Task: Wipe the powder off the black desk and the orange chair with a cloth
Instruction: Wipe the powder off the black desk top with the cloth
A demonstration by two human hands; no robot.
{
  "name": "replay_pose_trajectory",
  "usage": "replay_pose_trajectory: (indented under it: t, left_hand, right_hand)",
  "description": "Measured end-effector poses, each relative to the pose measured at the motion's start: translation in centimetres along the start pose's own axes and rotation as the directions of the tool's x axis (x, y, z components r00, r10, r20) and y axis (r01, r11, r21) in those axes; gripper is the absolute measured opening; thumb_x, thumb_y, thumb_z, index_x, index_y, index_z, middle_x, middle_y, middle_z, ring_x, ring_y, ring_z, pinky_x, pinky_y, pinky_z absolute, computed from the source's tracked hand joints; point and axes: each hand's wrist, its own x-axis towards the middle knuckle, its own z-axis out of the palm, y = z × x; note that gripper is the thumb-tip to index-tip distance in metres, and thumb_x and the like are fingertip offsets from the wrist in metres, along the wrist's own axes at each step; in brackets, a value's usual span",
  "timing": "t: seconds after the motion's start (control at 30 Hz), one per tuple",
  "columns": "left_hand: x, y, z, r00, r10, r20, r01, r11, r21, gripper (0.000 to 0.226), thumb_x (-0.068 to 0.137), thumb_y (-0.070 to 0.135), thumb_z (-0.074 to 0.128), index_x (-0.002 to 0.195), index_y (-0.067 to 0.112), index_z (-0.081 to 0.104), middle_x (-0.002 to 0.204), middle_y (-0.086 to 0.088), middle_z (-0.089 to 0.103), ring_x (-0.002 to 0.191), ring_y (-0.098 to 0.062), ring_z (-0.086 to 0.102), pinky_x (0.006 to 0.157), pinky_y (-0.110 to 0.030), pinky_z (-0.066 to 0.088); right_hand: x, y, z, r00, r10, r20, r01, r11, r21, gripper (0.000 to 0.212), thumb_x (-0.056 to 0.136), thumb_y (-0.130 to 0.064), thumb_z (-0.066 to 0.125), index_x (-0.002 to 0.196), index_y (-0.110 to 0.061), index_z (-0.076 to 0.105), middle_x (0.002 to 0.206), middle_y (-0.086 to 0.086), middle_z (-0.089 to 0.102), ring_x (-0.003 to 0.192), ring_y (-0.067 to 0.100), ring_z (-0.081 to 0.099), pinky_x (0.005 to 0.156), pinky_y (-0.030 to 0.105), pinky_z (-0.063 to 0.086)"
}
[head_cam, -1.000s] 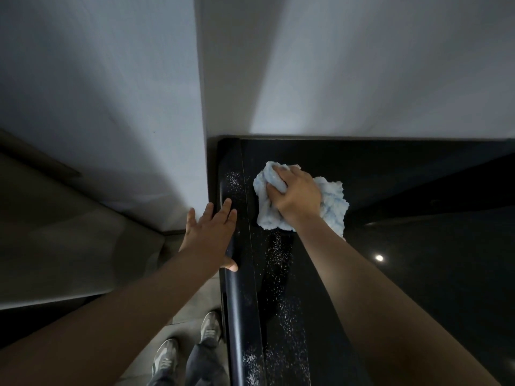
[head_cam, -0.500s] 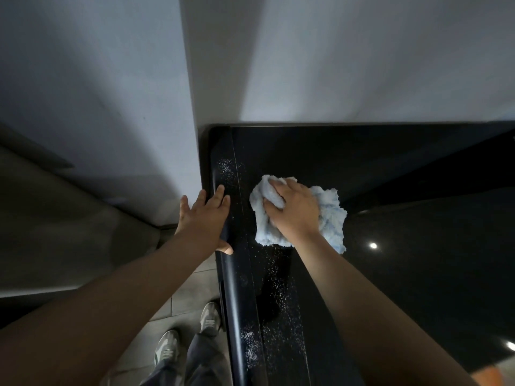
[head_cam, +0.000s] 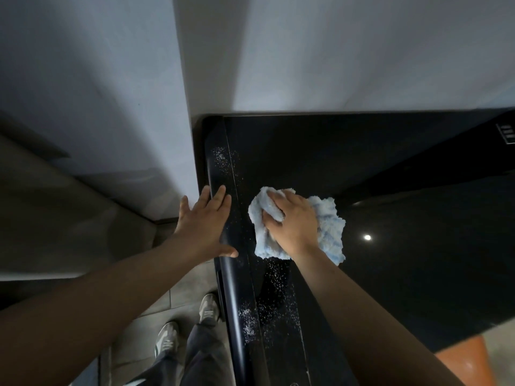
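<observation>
Right hand (head_cam: 292, 221) clamped on cloth (head_cam: 328, 227), center frame; powder (head_cam: 273, 296) streak ran lengthwise below it along counter (head_cam: 404, 168) edge. Left hand (head_cam: 204, 227) flat, spread.

cloth (head_cam: 326, 227) under my hand: pale blue, white mottling | desk (head_cam: 390, 190): glossy black, white powder (head_cam: 274, 296) specks | chair (head_cam: 462, 360): orange | shoes (head_cam: 167, 339): grey-white
</observation>
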Motion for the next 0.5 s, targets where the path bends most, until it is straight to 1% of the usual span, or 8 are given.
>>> replay_pose_trajectory:
  t: [0.1,0.17,0.23,0.3,0.4,0.5]
  left_hand:
    - [-2.2,1.2,1.3,0.999,0.025,0.028,-0.025,1.0,0.011,0.123,0.072,0.075,0.059,0.152,0.014,-0.012,0.157,-0.004,-0.027,0.146,-0.029,-0.019,0.117,-0.058,0.005]
    - [-3.3,1.8,2.6,0.999,0.03,0.033,-0.03,0.999,0.01,0.126,0.07,0.077,0.057,0.151,0.013,-0.015,0.156,-0.005,-0.03,0.145,-0.029,-0.021,0.118,-0.057,0.004]
    - [-4.3,2.4,4.0,0.998,0.038,0.046,-0.04,0.998,0.044,0.129,0.068,0.082,0.053,0.15,0.012,-0.018,0.155,-0.007,-0.033,0.145,-0.029,-0.021,0.118,-0.056,0.005]
    - [-4.8,3.0,4.9,0.998,0.039,0.049,-0.043,0.995,0.086,0.132,0.066,0.085,0.05,0.149,0.01,-0.02,0.154,-0.008,-0.034,0.145,-0.03,-0.021,0.118,-0.055,0.004]
    - [-4.9,3.6,5.4,0.998,0.033,0.054,-0.038,0.996,0.081,0.134,0.065,0.081,0.056,0.149,0.008,-0.019,0.154,-0.009,-0.034,0.146,-0.028,-0.02,0.119,-0.051,0.0]
    - [-4.8,3.8,5.4,0.998,0.025,0.052,-0.027,0.999,0.039,0.134,0.065,0.074,0.064,0.15,0.009,-0.016,0.155,-0.007,-0.032,0.146,-0.027,-0.02,0.118,-0.049,-0.001]
  right_hand:
    - [-1.3,-0.1,-0.1,0.999,0.037,0.008,-0.037,0.999,0.027,0.049,0.08,-0.046,0.048,0.119,-0.023,0.066,0.116,0.002,0.066,0.106,0.028,0.06,0.089,0.041,0.05]
    - [-2.0,-0.1,-0.2,0.997,0.069,0.016,-0.07,0.997,0.03,0.046,0.08,-0.046,0.052,0.118,-0.025,0.067,0.118,0.0,0.065,0.109,0.027,0.058,0.091,0.04,0.048]
    - [-2.9,0.1,-0.2,0.996,0.082,0.026,-0.082,0.996,0.026,0.046,0.079,-0.045,0.054,0.119,-0.026,0.067,0.122,-0.001,0.063,0.112,0.026,0.057,0.092,0.04,0.047]
    - [-3.8,0.0,-0.3,0.996,0.087,0.03,-0.088,0.996,0.03,0.05,0.078,-0.049,0.051,0.12,-0.025,0.067,0.123,-0.001,0.063,0.113,0.025,0.056,0.092,0.04,0.047]
    - [-5.2,0.0,-0.4,0.997,0.082,-0.001,-0.082,0.996,0.035,0.048,0.079,-0.048,0.051,0.118,-0.024,0.068,0.12,-0.002,0.064,0.11,0.025,0.057,0.089,0.039,0.047]
    - [-6.5,0.1,-0.6,0.996,0.086,0.006,-0.086,0.996,0.031,0.043,0.08,-0.043,0.058,0.118,-0.024,0.068,0.12,-0.002,0.064,0.11,0.025,0.057,0.09,0.037,0.044]
